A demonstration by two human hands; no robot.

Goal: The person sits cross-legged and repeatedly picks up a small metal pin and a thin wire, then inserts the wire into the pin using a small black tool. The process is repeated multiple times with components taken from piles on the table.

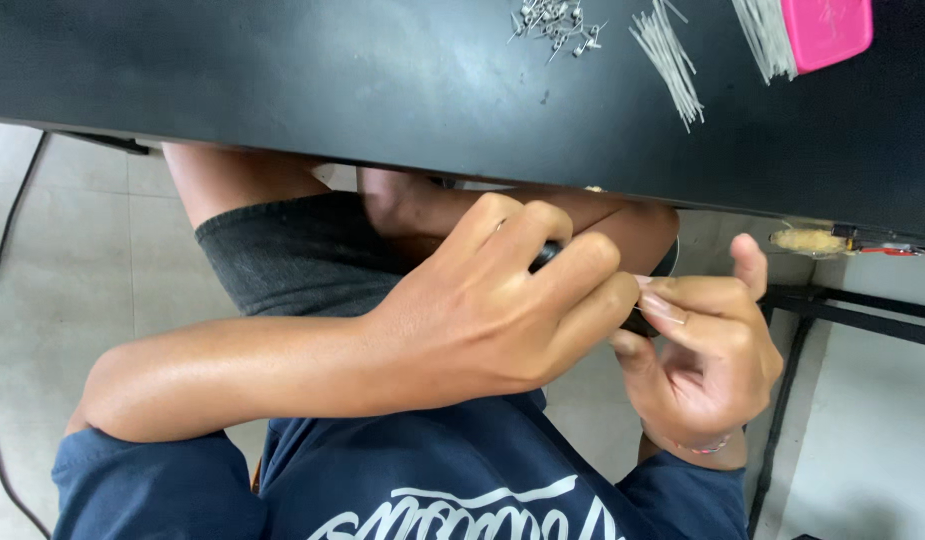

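My left hand (483,315) is curled tight around a small black object (545,254), of which only a dark sliver shows between the fingers. My right hand (708,350), with a thin bracelet at the wrist, meets it from the right. Its fingers pinch a thin pale stick (651,284) against the black object's other end (641,322). Both hands are held over my lap, just below the front edge of the black table (283,90). What the black object is stays hidden by the fingers.
On the table's far side lie a heap of small metal parts (558,22), a fan of thin white sticks (668,60), and another bundle (766,38) beside a pink box (828,30). A black table frame (853,310) stands at the right. A cable (8,230) runs over the tiled floor on the left.
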